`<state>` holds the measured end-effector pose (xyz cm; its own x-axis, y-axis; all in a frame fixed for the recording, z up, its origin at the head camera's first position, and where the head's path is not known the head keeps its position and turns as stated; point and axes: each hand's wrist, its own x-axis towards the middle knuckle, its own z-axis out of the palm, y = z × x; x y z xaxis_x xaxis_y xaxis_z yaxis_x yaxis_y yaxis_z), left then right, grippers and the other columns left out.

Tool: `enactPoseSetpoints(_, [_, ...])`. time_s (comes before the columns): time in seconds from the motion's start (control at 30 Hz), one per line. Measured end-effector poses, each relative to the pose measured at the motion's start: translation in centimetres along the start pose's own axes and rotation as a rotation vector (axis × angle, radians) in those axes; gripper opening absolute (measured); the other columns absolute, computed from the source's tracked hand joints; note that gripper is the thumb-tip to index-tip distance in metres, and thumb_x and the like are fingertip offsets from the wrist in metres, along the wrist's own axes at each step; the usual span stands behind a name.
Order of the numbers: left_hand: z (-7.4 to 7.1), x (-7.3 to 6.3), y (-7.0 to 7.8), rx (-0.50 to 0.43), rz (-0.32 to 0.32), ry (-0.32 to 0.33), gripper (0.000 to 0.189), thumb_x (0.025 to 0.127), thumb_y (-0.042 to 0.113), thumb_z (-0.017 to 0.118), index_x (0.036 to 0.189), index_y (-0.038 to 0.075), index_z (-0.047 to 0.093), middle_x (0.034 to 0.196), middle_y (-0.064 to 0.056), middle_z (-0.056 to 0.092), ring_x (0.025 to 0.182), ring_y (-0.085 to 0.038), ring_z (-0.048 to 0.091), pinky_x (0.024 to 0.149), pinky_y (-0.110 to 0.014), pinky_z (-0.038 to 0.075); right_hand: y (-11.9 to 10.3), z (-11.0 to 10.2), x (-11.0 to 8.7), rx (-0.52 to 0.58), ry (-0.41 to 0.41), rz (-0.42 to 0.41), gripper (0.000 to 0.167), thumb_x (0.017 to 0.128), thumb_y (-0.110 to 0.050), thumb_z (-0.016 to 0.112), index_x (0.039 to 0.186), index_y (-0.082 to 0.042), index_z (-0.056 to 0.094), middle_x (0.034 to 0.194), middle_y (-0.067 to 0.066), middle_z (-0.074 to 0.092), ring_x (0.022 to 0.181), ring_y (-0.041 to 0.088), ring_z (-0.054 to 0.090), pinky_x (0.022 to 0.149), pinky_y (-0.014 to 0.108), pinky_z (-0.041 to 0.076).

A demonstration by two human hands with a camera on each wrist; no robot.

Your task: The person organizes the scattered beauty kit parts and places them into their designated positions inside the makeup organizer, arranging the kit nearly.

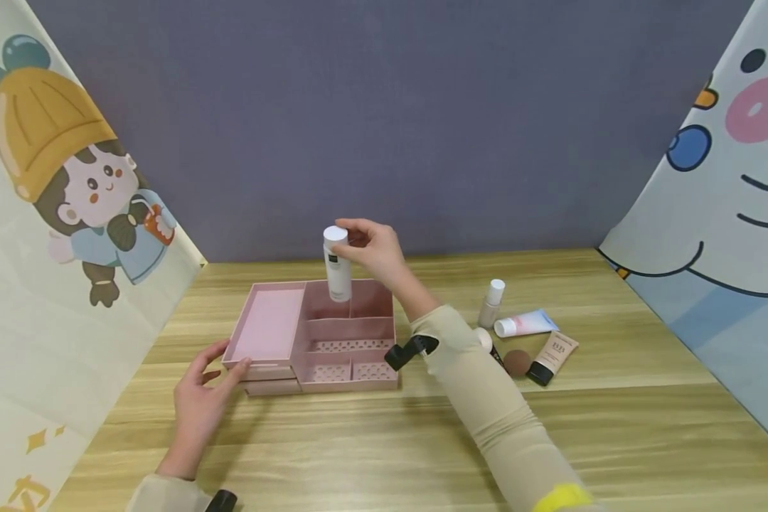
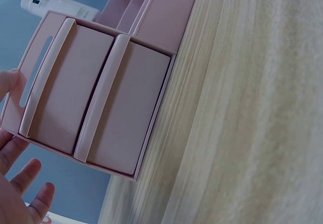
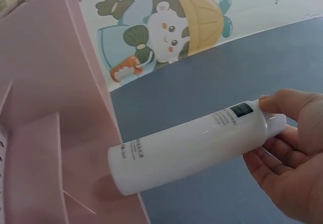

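A white lotion bottle (image 1: 338, 274) hangs upright over the back row of a pink cosmetics organizer (image 1: 348, 328). My right hand (image 1: 374, 249) pinches it near its white cap, thumb on one side and fingers on the other. In the right wrist view the lotion bottle (image 3: 192, 151) shows a dark label patch, and its base overlaps the organizer's compartment wall. At the organizer's front left corner, my left hand (image 1: 201, 387) holds the edge between thumb and fingers. Two shut drawers (image 2: 75, 88) face the left wrist camera below that edge.
Right of the organizer lie a small white-capped bottle (image 1: 491, 304), a white and blue tube (image 1: 526, 323), a beige tube (image 1: 553, 357) and a round brown item (image 1: 517, 363). My right sleeve partly covers a dark slim item. A grey-blue wall (image 1: 422, 128) stands behind the table.
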<state>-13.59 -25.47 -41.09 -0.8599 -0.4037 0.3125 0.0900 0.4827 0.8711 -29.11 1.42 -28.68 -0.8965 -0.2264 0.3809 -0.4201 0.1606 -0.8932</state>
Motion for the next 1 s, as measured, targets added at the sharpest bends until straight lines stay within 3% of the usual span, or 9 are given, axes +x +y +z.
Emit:
enactPoseSetpoints(0.4, [0.0,0.0,0.0,0.006,0.001,0.004,0.045,0.086,0.013,0.079,0.128,0.005,0.065,0.124,-0.004,0.064,0.109,0.006,0.048,0.082,-0.016,0.041,1.8,2.3,0.0,0.005,-0.059,0.024,0.044,0.084,-0.005,0.079,0.125,0.000,0.067,0.113,0.016,0.071,0.095,0.023,0.067,0.079,0.026,0.055])
enactPoseSetpoints(1.0, [0.1,-0.1,0.3,-0.001,-0.007,0.016,0.044,0.086,0.014,0.079,0.126,0.002,0.065,0.127,-0.012,0.065,0.105,0.005,0.050,0.084,-0.023,0.044,4.7,4.2,-0.4,0.009,-0.118,0.082,0.040,0.084,-0.004,0.079,0.122,0.000,0.069,0.110,0.017,0.072,0.099,0.024,0.068,0.079,0.025,0.056])
